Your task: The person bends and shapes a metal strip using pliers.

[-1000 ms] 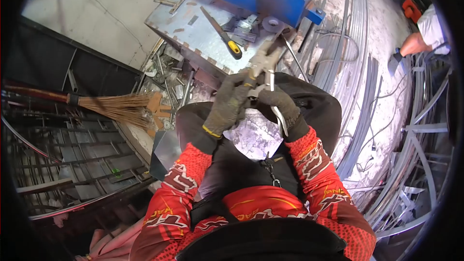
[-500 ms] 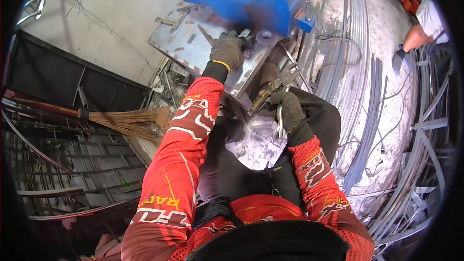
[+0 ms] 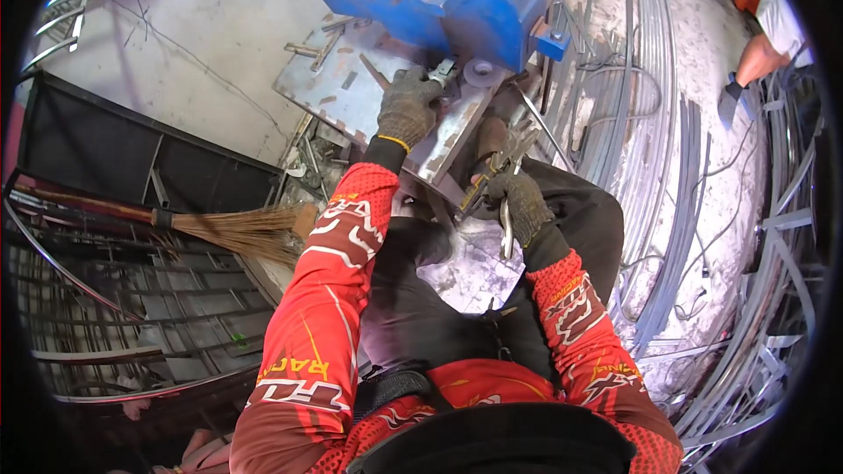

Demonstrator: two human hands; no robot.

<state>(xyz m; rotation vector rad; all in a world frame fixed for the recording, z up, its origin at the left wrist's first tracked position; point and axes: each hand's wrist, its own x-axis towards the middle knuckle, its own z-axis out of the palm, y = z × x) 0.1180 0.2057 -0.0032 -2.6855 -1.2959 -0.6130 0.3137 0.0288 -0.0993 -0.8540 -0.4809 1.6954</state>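
One gloved left hand point(image 3: 408, 109), in the head view, is at a small metal piece point(image 3: 445, 69) on the desk point(image 3: 349, 98) (its grip I cannot tell); the right hand point(image 3: 521, 204) wraps silver-handled pliers point(image 3: 507, 226), apparently held low for steadiness.

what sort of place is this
Most likely a metalworking shop: what looks like a big blue vise sits on a worn metal bench top, and long metal strips lie in bundles on the floor.
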